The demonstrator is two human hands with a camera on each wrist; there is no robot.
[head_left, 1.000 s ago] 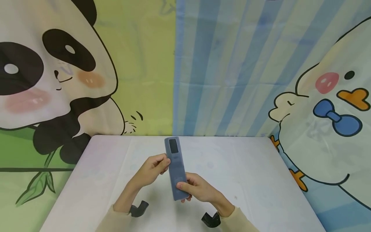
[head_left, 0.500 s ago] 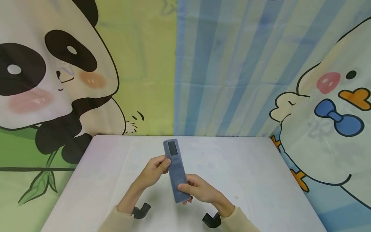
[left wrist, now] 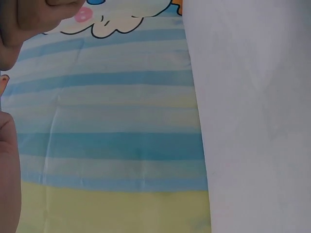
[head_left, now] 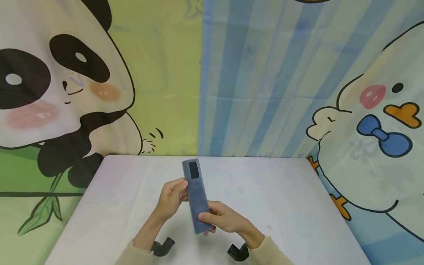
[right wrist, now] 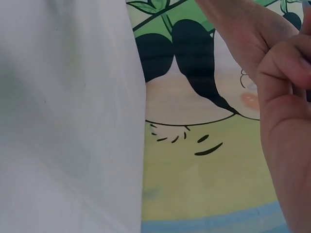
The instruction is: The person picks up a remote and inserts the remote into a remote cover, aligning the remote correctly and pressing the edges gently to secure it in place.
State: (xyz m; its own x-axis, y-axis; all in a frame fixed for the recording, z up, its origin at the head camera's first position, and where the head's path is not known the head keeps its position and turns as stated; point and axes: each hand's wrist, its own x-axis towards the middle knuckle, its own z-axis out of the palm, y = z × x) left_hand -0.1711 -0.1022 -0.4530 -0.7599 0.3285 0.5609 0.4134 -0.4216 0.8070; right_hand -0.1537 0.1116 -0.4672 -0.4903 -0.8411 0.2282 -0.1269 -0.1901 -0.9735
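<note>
A slim blue-grey remote control (head_left: 198, 195) with a small dark display (head_left: 193, 170) near its upper end is held above the white table, tilted slightly left. My left hand (head_left: 171, 198) pinches its upper left edge, thumb near the front. Lower down, my right hand (head_left: 228, 218) grips the other end, with the thumb across the front and fingertips showing beneath. Only part of the left hand (left wrist: 8, 179) enters the left wrist view at the edge. In the right wrist view the right hand (right wrist: 286, 121) fills the right side, and the remote is mostly hidden.
The white table (head_left: 275, 191) extends under both hands to a back edge. Behind it stand printed cloths, one with a panda (head_left: 109, 136) and one with blue stripes and a white duck (head_left: 357, 176). Black curved pieces (head_left: 163, 246) sit at both wrists.
Both hands have shifted a little to the left with the remote control, which also sits slightly lower. Their hold on it looks the same.
</note>
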